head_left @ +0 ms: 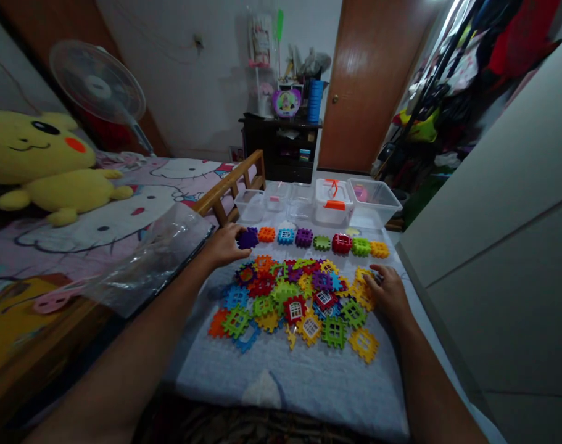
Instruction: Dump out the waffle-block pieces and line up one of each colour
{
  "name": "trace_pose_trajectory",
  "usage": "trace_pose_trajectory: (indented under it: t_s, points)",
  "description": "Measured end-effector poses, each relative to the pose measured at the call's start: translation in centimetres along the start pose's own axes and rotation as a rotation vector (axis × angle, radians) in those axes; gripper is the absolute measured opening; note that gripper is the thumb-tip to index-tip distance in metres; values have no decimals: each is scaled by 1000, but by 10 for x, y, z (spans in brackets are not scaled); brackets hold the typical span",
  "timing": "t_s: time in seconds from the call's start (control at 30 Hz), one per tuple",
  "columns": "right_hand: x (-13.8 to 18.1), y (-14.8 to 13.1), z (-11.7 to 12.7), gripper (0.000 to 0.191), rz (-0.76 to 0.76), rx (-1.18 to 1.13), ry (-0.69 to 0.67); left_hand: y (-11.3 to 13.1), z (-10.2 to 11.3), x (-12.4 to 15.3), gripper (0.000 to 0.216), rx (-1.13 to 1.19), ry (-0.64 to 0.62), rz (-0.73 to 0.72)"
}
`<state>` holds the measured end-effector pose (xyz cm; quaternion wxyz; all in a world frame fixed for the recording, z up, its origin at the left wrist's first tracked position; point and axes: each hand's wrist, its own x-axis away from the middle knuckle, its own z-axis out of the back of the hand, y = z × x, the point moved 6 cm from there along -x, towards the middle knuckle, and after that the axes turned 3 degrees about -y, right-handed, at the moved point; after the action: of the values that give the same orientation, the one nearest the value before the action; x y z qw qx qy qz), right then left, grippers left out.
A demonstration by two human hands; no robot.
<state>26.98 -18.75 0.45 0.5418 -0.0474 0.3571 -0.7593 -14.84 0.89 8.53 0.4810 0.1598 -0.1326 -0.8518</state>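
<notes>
My left hand is at the left end of a row of block cubes, its thumb and fingers closed on the sides of a dark purple block. To its right in the row stand an orange block, a blue block with a white window, a purple block, a red block and others. My right hand rests at the right edge of a loose pile, fingers apart beside yellow notched pieces. The pile holds flat notched tiles in several colours, among them a green tile.
Clear plastic containers line the table's far side, with a lidded box with orange clips among them. Left of the table, a clear plastic bag lies by the wooden bed rail. A white cabinet stands right.
</notes>
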Motion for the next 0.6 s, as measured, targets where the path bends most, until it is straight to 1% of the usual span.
trace_pose_trajectory:
  t_s: [0.07,0.17,0.23,0.3,0.43,0.6]
  points:
    - [2,8,-4,44,-37,-45,-11,-22,-2,-14,53,0,3,48]
    - [3,20,-5,49,-113,-134,-2,-41,-9,-36,57,-9,-52,64]
    - [5,24,-4,49,-134,-156,11,-47,-15,-49,60,-30,-119,49]
    - [5,24,-4,46,-119,-143,14,-51,-21,-62,60,-44,-155,36]
    - [5,19,-5,42,-75,-70,16,-56,-31,-82,55,-68,-185,35]
    - [4,19,-6,43,-86,-43,13,-59,-41,-98,53,-100,-242,40]
